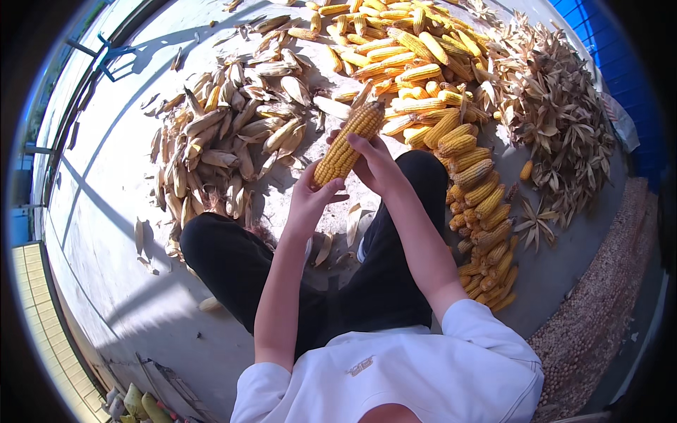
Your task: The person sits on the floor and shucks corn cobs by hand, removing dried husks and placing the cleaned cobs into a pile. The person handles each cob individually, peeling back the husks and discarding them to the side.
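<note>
Between my two hands is a bare yellow ear of corn (346,145), tilted with its upper end to the right. My left hand (312,193) grips its lower end, thumb along the near side. My right hand (373,158) holds it higher up, with the thumb on the kernels; its other fingers are partly hidden behind the ear. Beyond my left knee lies a heap of corn ears in dry husks (232,127). A pile of husked yellow ears (407,58) spreads ahead and runs down along my right side.
A mound of stripped dry husks (545,116) stands at the right, near a blue wall (619,69). Behind it on the right runs a strip of loose kernels or cobs (597,301). Loose husks (353,224) lie between my feet. A blue metal frame (111,58) stands at the far left.
</note>
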Tool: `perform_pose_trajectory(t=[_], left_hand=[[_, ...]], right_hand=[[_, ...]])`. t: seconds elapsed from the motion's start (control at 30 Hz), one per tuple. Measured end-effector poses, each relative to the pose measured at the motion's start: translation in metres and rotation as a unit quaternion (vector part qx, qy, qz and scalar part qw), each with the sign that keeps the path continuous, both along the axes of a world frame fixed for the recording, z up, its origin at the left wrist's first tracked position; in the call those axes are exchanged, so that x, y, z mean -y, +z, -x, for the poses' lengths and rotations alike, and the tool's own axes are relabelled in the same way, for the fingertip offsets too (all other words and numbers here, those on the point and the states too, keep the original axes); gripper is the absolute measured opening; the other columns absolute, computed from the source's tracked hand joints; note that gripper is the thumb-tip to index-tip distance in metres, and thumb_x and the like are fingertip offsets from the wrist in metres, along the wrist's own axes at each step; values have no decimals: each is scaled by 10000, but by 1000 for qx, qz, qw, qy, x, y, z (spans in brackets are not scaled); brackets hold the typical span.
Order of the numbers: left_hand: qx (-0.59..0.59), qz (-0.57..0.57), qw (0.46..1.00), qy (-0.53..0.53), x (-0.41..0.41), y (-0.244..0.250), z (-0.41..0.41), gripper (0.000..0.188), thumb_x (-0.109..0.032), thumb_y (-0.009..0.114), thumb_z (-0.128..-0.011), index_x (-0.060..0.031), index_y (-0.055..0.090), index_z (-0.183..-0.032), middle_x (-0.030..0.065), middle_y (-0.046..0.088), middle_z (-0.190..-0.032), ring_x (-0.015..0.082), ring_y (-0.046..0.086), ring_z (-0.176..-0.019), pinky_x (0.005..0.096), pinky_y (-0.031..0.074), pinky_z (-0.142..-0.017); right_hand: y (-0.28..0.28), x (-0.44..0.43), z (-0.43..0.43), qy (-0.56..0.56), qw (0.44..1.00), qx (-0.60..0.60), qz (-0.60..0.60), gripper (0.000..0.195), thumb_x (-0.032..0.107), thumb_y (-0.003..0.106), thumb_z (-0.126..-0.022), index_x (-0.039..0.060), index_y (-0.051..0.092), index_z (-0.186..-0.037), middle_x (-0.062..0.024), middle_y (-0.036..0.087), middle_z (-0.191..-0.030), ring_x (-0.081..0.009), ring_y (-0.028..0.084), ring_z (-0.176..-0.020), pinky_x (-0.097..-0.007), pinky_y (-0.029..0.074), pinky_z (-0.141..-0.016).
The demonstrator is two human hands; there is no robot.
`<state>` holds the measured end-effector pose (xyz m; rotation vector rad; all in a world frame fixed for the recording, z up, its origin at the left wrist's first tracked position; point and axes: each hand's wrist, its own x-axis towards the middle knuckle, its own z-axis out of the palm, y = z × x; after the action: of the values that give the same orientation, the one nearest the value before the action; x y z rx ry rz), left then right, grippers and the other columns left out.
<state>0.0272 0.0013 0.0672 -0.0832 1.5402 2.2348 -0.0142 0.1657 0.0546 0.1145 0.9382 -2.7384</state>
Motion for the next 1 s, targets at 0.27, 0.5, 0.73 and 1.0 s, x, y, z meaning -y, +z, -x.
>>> perform_pose_trajectory(t=[0.27,0.5,0.73,1.0], left_hand=[[-287,387,856,189,3,5,-7,648,67,770,-693,-85,552,-1284,132,528,-1198,292,571,-1099,357,540,-849],[-222,284,906,221,28,30,-5,520,-4,762,-783,-17,552,-1258,110,599,-1152,196,641,-997,297,606,-758],[-21,43,993,112,87,88,-27,465,-410,522,-977,39,539,-1099,126,622,-781,160,621,-515,243,507,-427],[-93,96,945,298,157,100,-93,384,-292,635,-917,-32,488,-1158,132,634,-919,217,651,-705,317,543,-609]], right_hand=[[-17,21,2,-20,994,107,14,385,186,640,-935,4,469,-1227,-111,575,-1141,-214,576,-1088,-384,460,-1016],[3,39,3,21,996,35,83,459,228,592,-967,-27,435,-1315,-152,547,-1277,-257,538,-1206,-401,416,-1086],[60,100,29,138,967,-142,159,438,270,648,-913,31,481,-1241,-89,569,-1124,-223,560,-1114,-411,413,-1074],[111,240,19,344,925,-84,138,353,246,671,-876,88,499,-1142,-27,570,-971,-177,590,-943,-379,509,-901]])
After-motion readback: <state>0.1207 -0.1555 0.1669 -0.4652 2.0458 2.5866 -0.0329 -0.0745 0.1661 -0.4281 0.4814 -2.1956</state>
